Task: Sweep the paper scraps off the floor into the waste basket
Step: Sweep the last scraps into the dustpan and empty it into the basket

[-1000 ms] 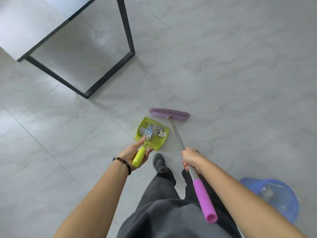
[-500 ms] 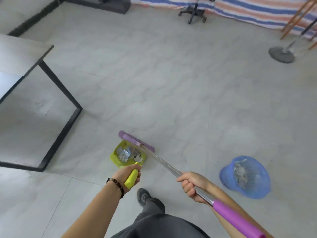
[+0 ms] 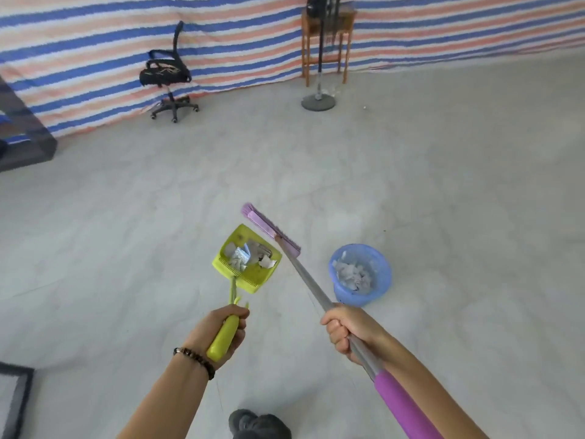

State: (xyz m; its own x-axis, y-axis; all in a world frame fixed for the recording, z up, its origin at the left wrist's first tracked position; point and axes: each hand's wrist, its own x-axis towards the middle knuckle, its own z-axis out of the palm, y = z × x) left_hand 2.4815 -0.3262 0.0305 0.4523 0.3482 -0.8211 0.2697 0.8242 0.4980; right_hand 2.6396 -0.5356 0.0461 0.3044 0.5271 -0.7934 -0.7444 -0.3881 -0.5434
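Note:
My left hand (image 3: 220, 332) grips the yellow-green handle of a dustpan (image 3: 253, 275), held above the floor. Several white paper scraps (image 3: 245, 256) lie in its tray. My right hand (image 3: 346, 329) grips the metal shaft of a purple broom (image 3: 270, 229), whose head hangs just right of and beyond the dustpan. A blue waste basket (image 3: 378, 288) stands on the floor right of the broom shaft, with paper scraps inside it.
A black office chair (image 3: 167, 74) stands by the striped tarp wall (image 3: 95, 42). A fan stand (image 3: 318, 101) and a wooden stool (image 3: 326, 30) are at the back. A black table frame (image 3: 19, 394) shows at lower left. My shoe (image 3: 258, 424) is at the bottom.
I have stood up and turned right: the view lifted from the table to the far wall. The dustpan with scraps rose off the floor and now sits closer to the blue basket.

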